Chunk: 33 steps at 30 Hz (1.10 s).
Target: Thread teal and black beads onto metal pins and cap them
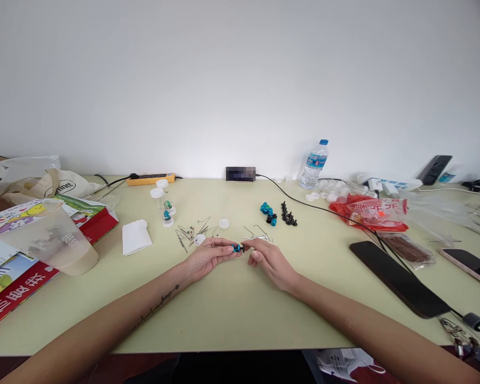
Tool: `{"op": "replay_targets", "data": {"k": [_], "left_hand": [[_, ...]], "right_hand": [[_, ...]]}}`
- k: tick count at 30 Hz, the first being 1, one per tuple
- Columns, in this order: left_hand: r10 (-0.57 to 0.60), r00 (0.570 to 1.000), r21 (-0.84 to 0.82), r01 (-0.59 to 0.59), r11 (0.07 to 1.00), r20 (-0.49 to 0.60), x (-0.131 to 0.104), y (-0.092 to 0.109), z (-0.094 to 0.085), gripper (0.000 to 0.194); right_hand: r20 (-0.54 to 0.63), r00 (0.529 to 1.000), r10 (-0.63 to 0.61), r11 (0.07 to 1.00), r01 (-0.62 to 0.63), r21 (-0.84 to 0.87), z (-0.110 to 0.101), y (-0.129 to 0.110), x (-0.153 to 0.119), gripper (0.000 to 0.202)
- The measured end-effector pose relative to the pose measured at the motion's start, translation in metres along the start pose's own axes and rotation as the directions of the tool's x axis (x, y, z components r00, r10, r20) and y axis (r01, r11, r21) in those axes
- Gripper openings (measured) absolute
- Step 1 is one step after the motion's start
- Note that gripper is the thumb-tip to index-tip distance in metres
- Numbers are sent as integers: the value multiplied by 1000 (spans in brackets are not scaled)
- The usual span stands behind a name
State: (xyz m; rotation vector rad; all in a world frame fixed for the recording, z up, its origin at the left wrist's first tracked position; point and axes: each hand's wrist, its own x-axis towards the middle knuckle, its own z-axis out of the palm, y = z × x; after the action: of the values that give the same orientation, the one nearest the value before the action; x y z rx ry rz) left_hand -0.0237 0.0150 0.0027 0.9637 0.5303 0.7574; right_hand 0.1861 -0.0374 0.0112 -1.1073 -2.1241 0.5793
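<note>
My left hand [213,256] pinches a small blue metal part [237,248] between thumb and fingers, just above the table. A black screw-like piece [243,248] sticks out of its right end. My right hand [272,262] is closed, with its index fingertip at that black piece; its grip there is partly hidden. Behind my hands lie thin metal rods [189,234], bent metal hex keys [260,234] and a white round cap [224,223]. Farther right are a cluster of blue parts [266,209] and a cluster of black screws [289,215].
Clear tubes with white caps [158,193] stand left of centre near a folded white paper [136,237]. A plastic cup [74,245] rests left. A water bottle [315,165], red plastic bag [356,210], black phone [398,277] and cable [300,200] occupy the right.
</note>
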Motion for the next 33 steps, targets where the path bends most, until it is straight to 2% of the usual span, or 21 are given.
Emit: {"op": "replay_targets", "data": {"k": [33], "left_hand": [[-5, 1000, 3, 5, 1000, -24, -2, 2, 3, 23]], "right_hand": [[-4, 1000, -11, 1000, 11, -9, 0, -2, 1, 41]]}}
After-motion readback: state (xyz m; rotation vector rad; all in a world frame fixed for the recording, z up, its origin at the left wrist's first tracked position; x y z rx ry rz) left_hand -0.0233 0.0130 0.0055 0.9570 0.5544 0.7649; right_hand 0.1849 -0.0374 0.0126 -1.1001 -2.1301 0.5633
